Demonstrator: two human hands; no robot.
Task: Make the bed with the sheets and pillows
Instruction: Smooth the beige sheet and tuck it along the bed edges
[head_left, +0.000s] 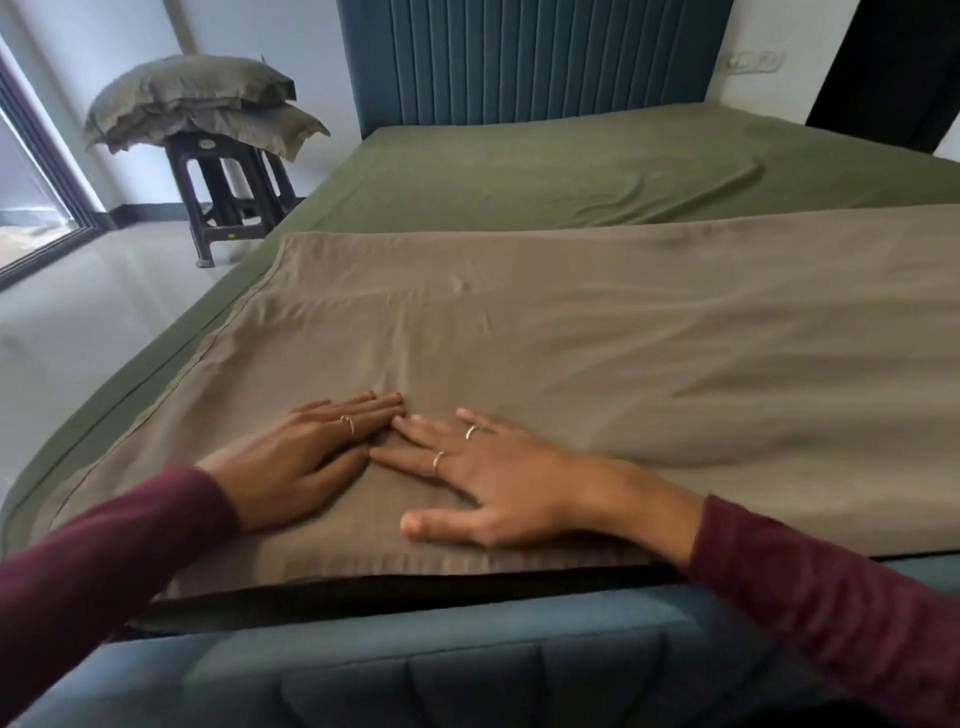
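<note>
Since the taupe top sheet (571, 332) is thin, soft and wrinkle-prone, I'd grab it by the hemmed edges or corners to pull it. It lies across the foot half of the green fitted sheet (519, 171). Left hand (306, 457) and right hand (488, 478) press flat on it, fingers straight, gripping nothing.

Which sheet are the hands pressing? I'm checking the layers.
The tan top sheet: both the left hand and right hand lie flat on it. The green sheet beneath goes untouched.
</note>
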